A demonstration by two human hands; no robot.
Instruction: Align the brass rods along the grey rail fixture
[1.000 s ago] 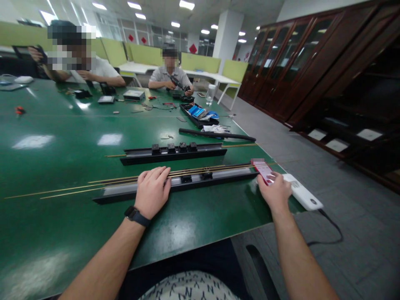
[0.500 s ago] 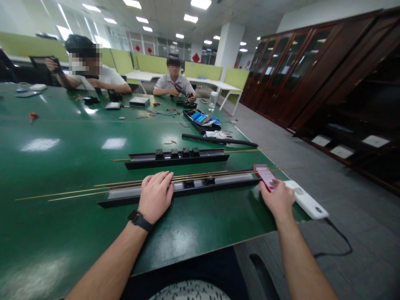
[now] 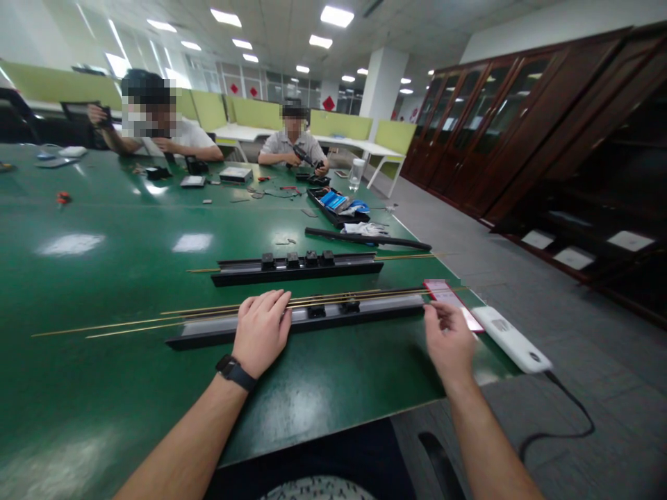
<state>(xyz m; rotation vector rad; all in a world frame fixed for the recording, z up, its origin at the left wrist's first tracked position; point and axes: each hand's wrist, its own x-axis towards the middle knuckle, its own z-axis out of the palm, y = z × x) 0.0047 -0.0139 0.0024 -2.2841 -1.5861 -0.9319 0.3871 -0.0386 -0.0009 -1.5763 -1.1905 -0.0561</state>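
My left hand [image 3: 262, 325] is closed over a long black channel rail [image 3: 385, 307] with a grey inner face, its fingers across the top and thumb on the near side. Thin brass rods [image 3: 125, 325] run along the rail, pass by this hand and stick out past both ends. Small black blocks [image 3: 350, 303] sit in the rail under the rods. At the rail's right end is my right hand [image 3: 451, 340], fingers loosely curled, nothing visible in it. Partly behind that hand lies a red-edged phone [image 3: 442, 292] with a lit screen.
Behind is a second black rail [image 3: 297, 273] with several black blocks and rods. A black strip [image 3: 365, 239], gloves [image 3: 365, 229] and a black tray [image 3: 338, 215] lie farther back. A white corded device [image 3: 513, 342] sits at the right edge. Two people work across the green table [image 3: 119, 278].
My right hand has let go of the phone and moved left to the rail's end. The phone now lies on the table. My left hand stays on the rail.
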